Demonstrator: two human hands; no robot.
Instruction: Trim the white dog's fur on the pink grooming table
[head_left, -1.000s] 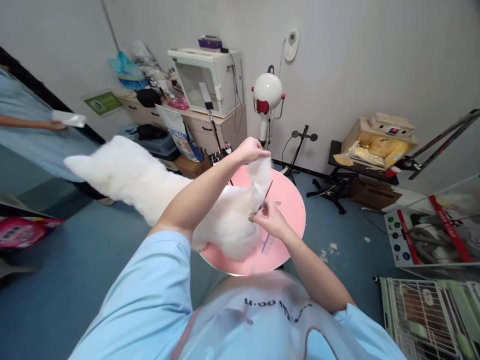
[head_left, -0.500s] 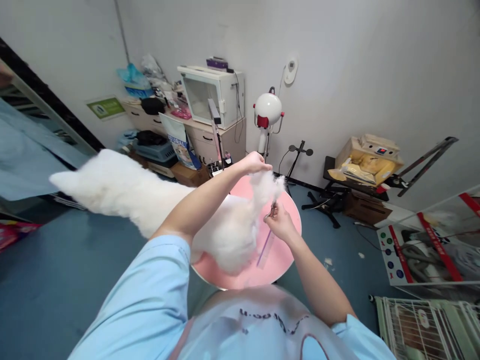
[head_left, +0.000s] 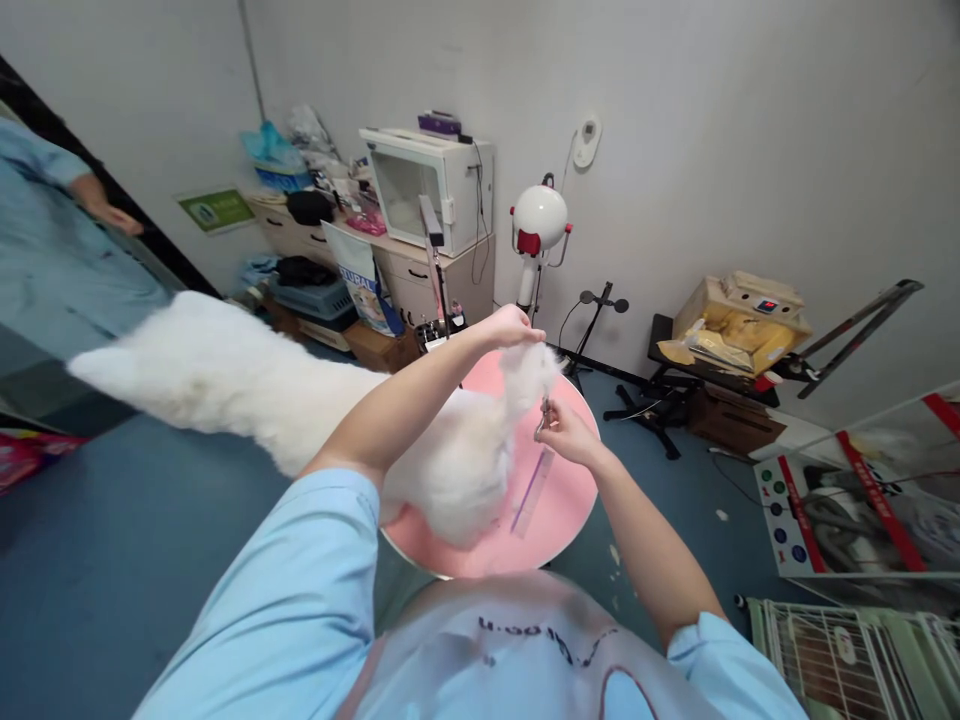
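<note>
A white fluffy dog (head_left: pixel 450 460) stands on a round pink grooming table (head_left: pixel 562 510), its head toward the left. My left hand (head_left: pixel 510 326) reaches across its back and is closed on the end of the raised tail (head_left: pixel 525 380). My right hand (head_left: pixel 570 432) grips a pair of scissors (head_left: pixel 541 422) by the handles, just right of the tail, with the blades up against its fur. How far the blades are parted is too small to make out. A clear strip with a purple edge (head_left: pixel 532 490) lies on the tabletop below my right hand.
Behind the table stand a white cabinet (head_left: pixel 469 195) on drawers, a white round-headed dryer (head_left: pixel 541 218) and a black stand (head_left: pixel 600 305). A person in blue (head_left: pixel 52 220) is at the left. A wire cage (head_left: pixel 840 650) sits at lower right. Fur tufts (head_left: pixel 615 555) lie on the floor.
My right hand and the scissors have shifted slightly; a loose fur tuft beside the tail is gone from there. The dog's head has moved left. The person's hand at left has come into view.
</note>
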